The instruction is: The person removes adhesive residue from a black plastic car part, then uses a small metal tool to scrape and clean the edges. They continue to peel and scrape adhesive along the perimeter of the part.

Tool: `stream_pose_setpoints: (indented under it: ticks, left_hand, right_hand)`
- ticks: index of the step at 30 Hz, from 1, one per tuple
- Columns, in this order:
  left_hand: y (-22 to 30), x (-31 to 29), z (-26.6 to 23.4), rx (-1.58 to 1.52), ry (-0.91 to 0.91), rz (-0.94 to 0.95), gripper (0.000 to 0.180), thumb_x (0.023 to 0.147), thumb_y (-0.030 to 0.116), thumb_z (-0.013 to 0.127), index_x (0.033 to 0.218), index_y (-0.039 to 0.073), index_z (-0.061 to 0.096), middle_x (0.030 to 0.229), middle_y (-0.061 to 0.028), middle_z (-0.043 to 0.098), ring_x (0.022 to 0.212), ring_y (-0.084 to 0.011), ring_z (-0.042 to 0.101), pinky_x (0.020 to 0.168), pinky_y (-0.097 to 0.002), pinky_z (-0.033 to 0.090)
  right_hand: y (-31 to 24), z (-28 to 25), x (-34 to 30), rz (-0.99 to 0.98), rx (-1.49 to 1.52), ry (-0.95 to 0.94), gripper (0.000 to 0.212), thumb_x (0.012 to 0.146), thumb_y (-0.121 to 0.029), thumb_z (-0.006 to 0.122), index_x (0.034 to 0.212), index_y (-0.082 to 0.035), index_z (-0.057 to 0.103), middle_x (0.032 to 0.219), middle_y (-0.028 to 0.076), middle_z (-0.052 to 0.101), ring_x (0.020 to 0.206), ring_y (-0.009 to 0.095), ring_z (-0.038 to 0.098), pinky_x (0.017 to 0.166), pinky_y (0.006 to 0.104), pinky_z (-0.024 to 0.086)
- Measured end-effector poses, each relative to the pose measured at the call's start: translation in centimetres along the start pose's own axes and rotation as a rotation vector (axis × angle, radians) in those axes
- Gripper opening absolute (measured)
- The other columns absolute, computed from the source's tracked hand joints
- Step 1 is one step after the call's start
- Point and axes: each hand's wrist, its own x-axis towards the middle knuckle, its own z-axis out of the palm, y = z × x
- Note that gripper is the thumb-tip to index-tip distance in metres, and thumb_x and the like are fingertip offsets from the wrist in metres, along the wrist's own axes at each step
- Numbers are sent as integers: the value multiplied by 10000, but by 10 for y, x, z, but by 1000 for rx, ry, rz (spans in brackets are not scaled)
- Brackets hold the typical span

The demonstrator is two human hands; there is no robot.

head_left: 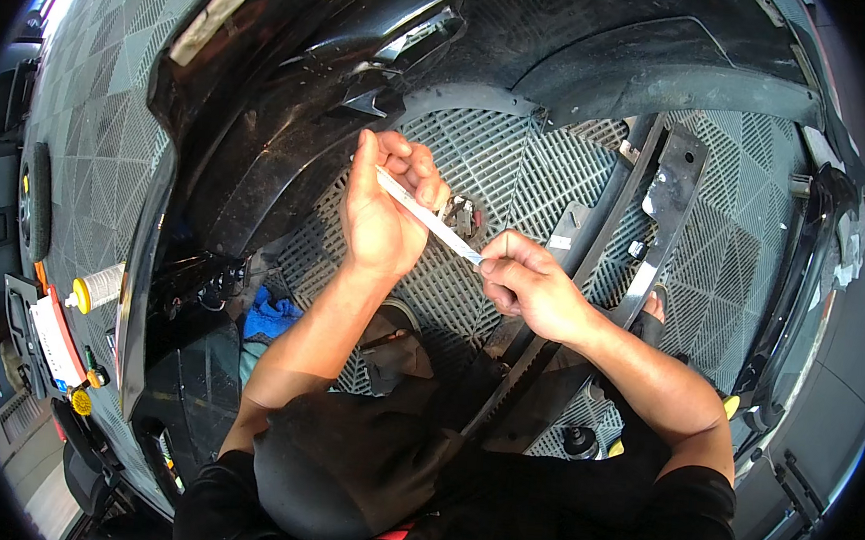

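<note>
A narrow, flat white strip point(434, 225) is stretched slantwise between my two hands, higher at the left end. My left hand point(387, 202) is turned palm up, its fingers curled around the strip's upper end, which they partly hide. Thumb and fingers of my right hand point(527, 285) pinch the lower end. I cannot tell what the strip is made of. Just beyond my left hand curves a large glossy black car body panel point(292, 130). To the right of my right hand lies a long dark metal beam point(663, 201).
Grey grated tiles point(500, 164) cover the floor. A crumpled blue cloth point(271, 315) lies left of my left forearm. Farther left are a white bottle with a yellow cap point(98, 289) and a yellow round brush point(80, 402). A long black trim piece point(792, 285) stands at the right.
</note>
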Motion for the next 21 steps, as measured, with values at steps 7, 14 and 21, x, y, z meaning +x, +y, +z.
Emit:
stream_pose_setpoints:
  ticks: [7, 14, 21]
  left_hand:
    - [-2, -2, -4, 16, 25, 43, 432, 1085, 513, 427, 936, 130, 560, 779, -59, 594, 588, -157, 494, 604, -331, 409]
    - [-5, -7, -4, -9, -9, 28, 431, 1097, 480, 408, 918, 132, 589, 780, -58, 588, 612, -168, 481, 601, -322, 383]
    - [-14, -9, -2, -18, 10, 0, 460, 1089, 533, 390, 918, 133, 541, 770, -75, 588, 591, -180, 505, 596, -341, 396]
  right_hand:
    - [2, 1, 1, -31, -38, 17, 62, 1031, -98, 505, 1053, -44, 527, 676, 14, 473, 547, 78, 356, 496, 253, 278]
    - [-6, 3, 1, 16, 17, -1, 72, 1028, -108, 506, 1058, -45, 525, 660, 15, 463, 532, 84, 352, 489, 261, 270]
    - [-4, 0, 2, 45, 169, 6, 123, 1009, -163, 518, 1068, -60, 547, 669, 4, 466, 542, 83, 371, 499, 250, 280]
